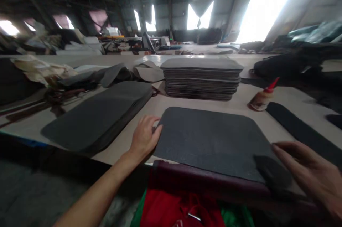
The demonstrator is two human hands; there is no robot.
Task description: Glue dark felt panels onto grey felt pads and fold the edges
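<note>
A dark grey flat panel (208,141) with rounded corners lies in front of me at the table's near edge. My left hand (145,134) grips its left edge, the thumb on top and the fingers curled at the side. Over the right end of the panel is my right hand (307,166), slightly blurred, with bent fingers and a gap between thumb and palm. Its shadow falls on the panel, and I see nothing held in it. Behind the panel stands a tall stack of similar grey panels (201,82). Another, lower stack (98,113) lies to the left.
A glue bottle (262,98) with a red nozzle stands at the right, beside a dark strip (304,130). Crumpled material (42,70) and loose grey pieces (114,73) lie at the left. Dark fabric (288,68) is heaped at the far right.
</note>
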